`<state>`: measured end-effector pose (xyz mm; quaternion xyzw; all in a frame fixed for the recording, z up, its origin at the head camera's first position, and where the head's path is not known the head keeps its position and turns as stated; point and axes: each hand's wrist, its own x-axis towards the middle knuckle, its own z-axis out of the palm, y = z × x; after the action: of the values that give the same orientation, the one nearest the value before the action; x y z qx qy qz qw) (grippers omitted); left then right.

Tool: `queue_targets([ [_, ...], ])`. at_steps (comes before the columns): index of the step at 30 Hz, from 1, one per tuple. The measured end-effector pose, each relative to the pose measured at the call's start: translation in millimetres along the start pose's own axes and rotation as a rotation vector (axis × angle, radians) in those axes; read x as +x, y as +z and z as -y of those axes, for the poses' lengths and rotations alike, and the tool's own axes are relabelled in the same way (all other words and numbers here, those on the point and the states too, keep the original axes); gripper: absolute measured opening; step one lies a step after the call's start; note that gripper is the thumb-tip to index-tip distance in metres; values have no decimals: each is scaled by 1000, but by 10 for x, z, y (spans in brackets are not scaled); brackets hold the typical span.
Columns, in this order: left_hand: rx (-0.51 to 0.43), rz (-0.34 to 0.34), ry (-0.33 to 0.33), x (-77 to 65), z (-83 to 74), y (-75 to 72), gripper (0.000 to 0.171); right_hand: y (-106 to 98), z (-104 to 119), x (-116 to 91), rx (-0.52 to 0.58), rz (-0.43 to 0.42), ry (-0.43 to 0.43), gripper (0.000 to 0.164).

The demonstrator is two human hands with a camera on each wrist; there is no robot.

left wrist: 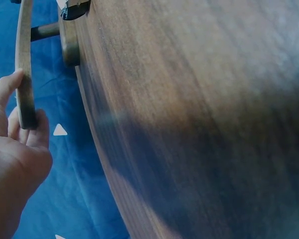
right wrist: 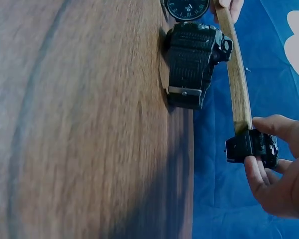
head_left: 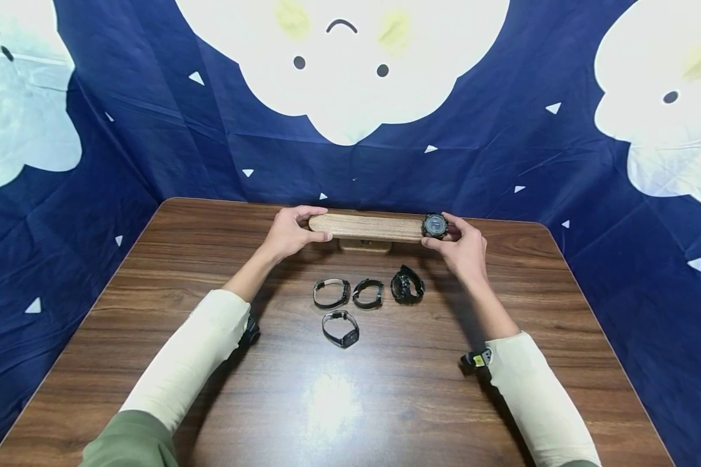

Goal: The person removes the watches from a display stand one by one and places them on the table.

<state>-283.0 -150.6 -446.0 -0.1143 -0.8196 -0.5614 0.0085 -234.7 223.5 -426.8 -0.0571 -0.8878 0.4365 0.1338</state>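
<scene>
A wooden watch stand, whose horizontal bar (head_left: 368, 227) sits on a short post and base (head_left: 365, 246), stands near the table's back edge. My left hand (head_left: 290, 232) pinches the bar's left end between thumb and fingers; the left wrist view shows bare wood (left wrist: 25, 94) there. At the right end, my right hand (head_left: 464, 246) grips a black digital watch (head_left: 435, 225). In the right wrist view its strap (right wrist: 239, 147) appears to go round the bar's end. In front of the stand lie a chunky black watch (head_left: 407, 285) and several slimmer dark watches (head_left: 341, 329) with closed straps.
The brown wooden table (head_left: 304, 415) reaches back to a blue cloth backdrop (head_left: 152, 130) with white clouds. The loose watches lie between my forearms. Dark wrist devices (head_left: 475, 360) show at both sleeves.
</scene>
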Motion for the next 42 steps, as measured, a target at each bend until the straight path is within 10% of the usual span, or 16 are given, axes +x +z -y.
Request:
queue_targets([
  [24, -3, 4, 13, 3, 16, -8, 63, -190, -129, -206, 418, 81, 11, 70],
  [42, -20, 4, -1, 4, 19, 1, 63, -148, -168, -276, 491, 172, -57, 76],
])
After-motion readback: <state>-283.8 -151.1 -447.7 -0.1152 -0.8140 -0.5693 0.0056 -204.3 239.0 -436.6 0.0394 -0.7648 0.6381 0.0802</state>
